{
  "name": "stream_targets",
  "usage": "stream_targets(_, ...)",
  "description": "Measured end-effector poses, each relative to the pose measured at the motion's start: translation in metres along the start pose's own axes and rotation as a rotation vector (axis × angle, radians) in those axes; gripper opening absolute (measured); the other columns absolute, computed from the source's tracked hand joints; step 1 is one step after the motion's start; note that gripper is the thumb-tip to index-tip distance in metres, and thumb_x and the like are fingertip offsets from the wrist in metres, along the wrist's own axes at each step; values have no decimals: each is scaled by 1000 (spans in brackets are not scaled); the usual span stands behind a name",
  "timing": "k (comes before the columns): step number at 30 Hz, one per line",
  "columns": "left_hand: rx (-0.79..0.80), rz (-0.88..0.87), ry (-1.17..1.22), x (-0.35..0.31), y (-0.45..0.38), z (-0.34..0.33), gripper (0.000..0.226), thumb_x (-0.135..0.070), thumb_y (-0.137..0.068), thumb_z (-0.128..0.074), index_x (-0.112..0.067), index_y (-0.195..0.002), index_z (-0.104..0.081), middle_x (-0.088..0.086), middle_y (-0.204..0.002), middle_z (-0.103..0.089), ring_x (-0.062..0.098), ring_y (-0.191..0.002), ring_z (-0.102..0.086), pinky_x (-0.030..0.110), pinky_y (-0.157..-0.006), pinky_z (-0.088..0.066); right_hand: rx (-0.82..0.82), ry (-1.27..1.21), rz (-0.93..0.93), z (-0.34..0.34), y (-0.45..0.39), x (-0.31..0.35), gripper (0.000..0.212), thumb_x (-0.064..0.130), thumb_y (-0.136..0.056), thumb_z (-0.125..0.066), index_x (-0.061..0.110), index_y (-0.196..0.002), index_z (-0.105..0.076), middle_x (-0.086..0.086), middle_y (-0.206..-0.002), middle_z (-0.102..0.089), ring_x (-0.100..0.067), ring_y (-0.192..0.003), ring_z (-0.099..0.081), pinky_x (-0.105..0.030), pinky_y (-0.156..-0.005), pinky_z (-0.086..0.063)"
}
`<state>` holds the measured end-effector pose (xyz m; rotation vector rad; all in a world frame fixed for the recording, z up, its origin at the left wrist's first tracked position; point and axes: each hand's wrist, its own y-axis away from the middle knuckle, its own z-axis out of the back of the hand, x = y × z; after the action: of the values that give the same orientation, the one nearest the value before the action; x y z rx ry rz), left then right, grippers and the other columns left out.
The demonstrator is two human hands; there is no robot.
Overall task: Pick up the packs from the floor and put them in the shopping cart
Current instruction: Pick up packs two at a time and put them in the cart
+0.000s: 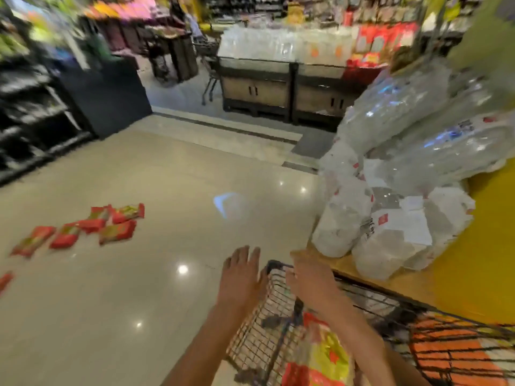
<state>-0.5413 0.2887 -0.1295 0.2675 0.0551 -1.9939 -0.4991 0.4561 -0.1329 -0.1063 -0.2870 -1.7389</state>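
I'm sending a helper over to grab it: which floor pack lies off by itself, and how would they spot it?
On the shiny beige floor, left of the shopping cart, a cluster of red packs lies scattered. The lone pack sits nearer, at the picture's left edge, apart from the others and partly cut off.

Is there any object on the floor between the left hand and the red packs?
Nothing visible: only bare shiny floor lies between the left hand, open beside the cart, and the red packs.

Glossy beige tiled floor (172,174) reflecting ceiling lights, dark shelving (33,112) left, wooden display stands (281,90) beyond.
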Motion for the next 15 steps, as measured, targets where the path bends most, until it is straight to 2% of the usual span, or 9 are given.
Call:
stream_targets(1,-56,37,-19,23,4,21,63,-41,-103,-37,-19,-159,-23,11,-166,-24,29,-152,-23,43,-122,-20,-43,9,62,11,-13,33,55,38,-101,-42,15,-151,-35,-10,-157,-37,-29,-145,-32,-41,-119,-27)
stream_targets(3,-189,105,-31,76,15,54,63,-40,-98,-39,-15,-155,-37,17,-160,-38,35,-147,-37,49,-116,-32,-114,45,157,25,-35,99,59,40,-101,-41,15,-154,-30,-12,-162,-28,-29,-149,-23,-43,-121,-19)
stream_targets(5,-269,170,-25,134,32,82,64,-42,-90,-37,-12,-146,-52,21,-148,-53,38,-135,-53,52,-105,-45,-168,71,249,28,-53,168,58,38,-101,-41,13,-153,-35,-16,-161,-29,-34,-149,-26,-47,-119,-22)
stream_targets(6,-286,206,-33,164,41,96,64,-42,-90,-37,-12,-145,-53,21,-147,-54,39,-134,-53,52,-104,-46,-205,51,312,27,-59,203,56,36,-99,-44,10,-148,-43,-19,-157,-37,-38,-145,-33,-50,-116,-29)
stream_targets(8,-304,294,-56,226,61,122,64,-43,-97,-39,-17,-155,-39,19,-159,-39,37,-146,-39,50,-114,-36,-266,-2,426,23,-71,271,53,33,-93,-51,7,-139,-55,-22,-149,-49,-43,-137,-46,-55,-108,-39)
stream_targets(11,-329,436,-90,324,97,151,67,-49,-102,-34,-24,-161,-17,15,-168,-19,33,-154,-17,47,-122,-18,-224,-1,499,15,-83,376,55,37,-100,-47,15,-151,-41,-14,-159,-36,-35,-147,-31,-48,-118,-28)
stream_targets(15,-353,589,-83,444,147,175,67,-49,-101,-32,-22,-161,-18,16,-169,-12,33,-155,-12,46,-122,-14,-191,-61,558,-8,-106,498,58,39,-102,-43,19,-155,-32,-10,-163,-29,-29,-150,-25,-42,-121,-21)
